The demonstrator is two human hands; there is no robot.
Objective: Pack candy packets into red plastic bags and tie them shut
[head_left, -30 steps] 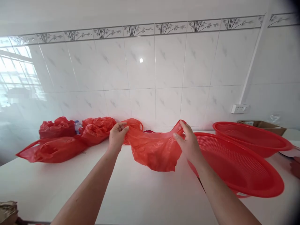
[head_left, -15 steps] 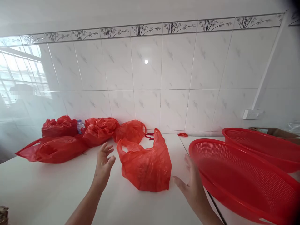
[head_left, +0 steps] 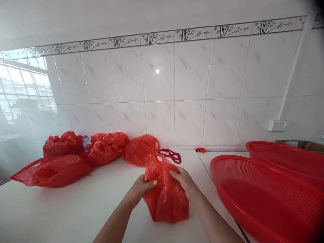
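Note:
A thin red plastic bag (head_left: pixel 167 202) stands on the white table in front of me, its top gathered between my hands. My left hand (head_left: pixel 142 189) grips the bag's upper left side, thumb on the near face. On the upper right, my right hand (head_left: pixel 182 180) pinches the plastic, with its other fingers behind the bag. Whatever lies inside the bag is hidden. Just behind it is another red plastic bag (head_left: pixel 140 148), and a dark red strap (head_left: pixel 172 155) lies by the wall.
More filled red bags (head_left: pixel 63 170) lie at the left, with a clear bottle (head_left: pixel 86 143) among them. Two large red plastic baskets (head_left: pixel 227 199) take up the right side. A cardboard box (head_left: pixel 307 145) sits behind them. A tiled wall (head_left: pixel 189 125) bounds the table's back.
Both hands were open on either side of the bag; they have closed in and grasped its top. The bag's handles are now bunched together, and more of the dark red strap shows.

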